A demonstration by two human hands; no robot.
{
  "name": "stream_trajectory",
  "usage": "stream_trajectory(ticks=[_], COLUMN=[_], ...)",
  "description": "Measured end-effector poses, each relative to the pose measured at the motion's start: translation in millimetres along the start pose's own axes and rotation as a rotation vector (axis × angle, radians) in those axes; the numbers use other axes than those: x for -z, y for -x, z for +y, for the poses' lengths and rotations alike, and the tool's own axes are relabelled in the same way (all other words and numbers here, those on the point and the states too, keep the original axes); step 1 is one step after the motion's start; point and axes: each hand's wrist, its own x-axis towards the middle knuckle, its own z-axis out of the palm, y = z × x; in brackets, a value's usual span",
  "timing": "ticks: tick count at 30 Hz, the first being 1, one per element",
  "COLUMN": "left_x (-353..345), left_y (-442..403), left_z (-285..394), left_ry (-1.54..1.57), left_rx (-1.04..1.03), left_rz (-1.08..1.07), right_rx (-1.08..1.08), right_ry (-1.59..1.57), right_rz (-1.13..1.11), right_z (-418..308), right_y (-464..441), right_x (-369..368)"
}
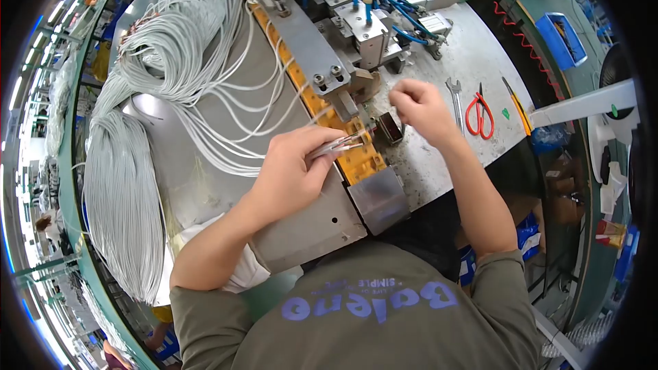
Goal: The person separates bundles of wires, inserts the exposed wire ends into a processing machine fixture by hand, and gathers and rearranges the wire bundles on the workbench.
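My left hand (291, 175) is closed on white cables (329, 147), with their thin ends sticking out to the right over the yellow rail (353, 164). My right hand (421, 109) is curled with its fingers pressed together, above the bench just right of the rail; anything between its fingertips is too small or hidden to make out. Below its fingers sits a small dark open box (391, 128). A metal press head (345, 104) of the machine stands over the rail between and just beyond my hands.
A large bundle of white cables (123, 199) lies on the left. Pneumatic units (367, 31) with blue tubes stand at the back. On the right lie a wrench (456, 103), red-handled scissors (480, 116) and a yellow-handled tool (517, 106). A metal block (380, 199) caps the rail's near end.
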Motion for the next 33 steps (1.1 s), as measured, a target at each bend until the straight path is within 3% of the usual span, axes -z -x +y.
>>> stream_trajectory(ticks=[1, 5, 8, 11, 14, 19, 24, 27, 29, 33], left_x=[2.3, 6.1, 6.4, 8.5, 14.1, 3.0, 8.1, 3.8, 0.2, -2.1], left_y=[0.1, -3.7, -6.1, -4.6, -9.3, -6.4, -1.7, 0.1, -0.2, -0.3], left_z=[4.3, 2.7, 5.4, 1.2, 8.9, 17.0, 16.1, 15.9, 15.8, 10.4], left_ry=[0.130, 0.311, 0.244, 0.401, 0.316, 0.018, 0.163, 0.257, 0.286, 0.270], left_rx=[0.126, 0.183, 0.170, 0.233, 0.104, -0.125, 0.144, 0.232, 0.256, 0.193], left_rz=[-0.011, -0.034, -0.094, -0.081, 0.174, 0.036, -0.086, -0.118, -0.135, -0.146], right_rx=[-0.009, 0.071, 0.315, 0.243, 0.105, 0.094, -0.057, -0.010, 0.054, 0.102], right_ry=[-0.023, -0.005, 0.028, 0.026, -0.089, -0.113, -0.285, -0.142, -0.011, 0.012], right_rz=[-0.048, -0.301, -0.262, -0.279, -0.177, -0.212, -0.397, -0.445, -0.342, -0.387], right_z=[-3.3, -51.5, -72.4, -65.4, -55.6, -67.4, -57.5, -58.9, -61.5, -61.5], right_y=[2.4, 36.3, 47.6, 46.0, 46.4, 54.5, 46.4, 52.2, 53.8, 58.2], right_x=[4.7, -5.8, -25.3, -27.5, -27.4, -26.4, -12.1, -12.6, -15.9, -17.3])
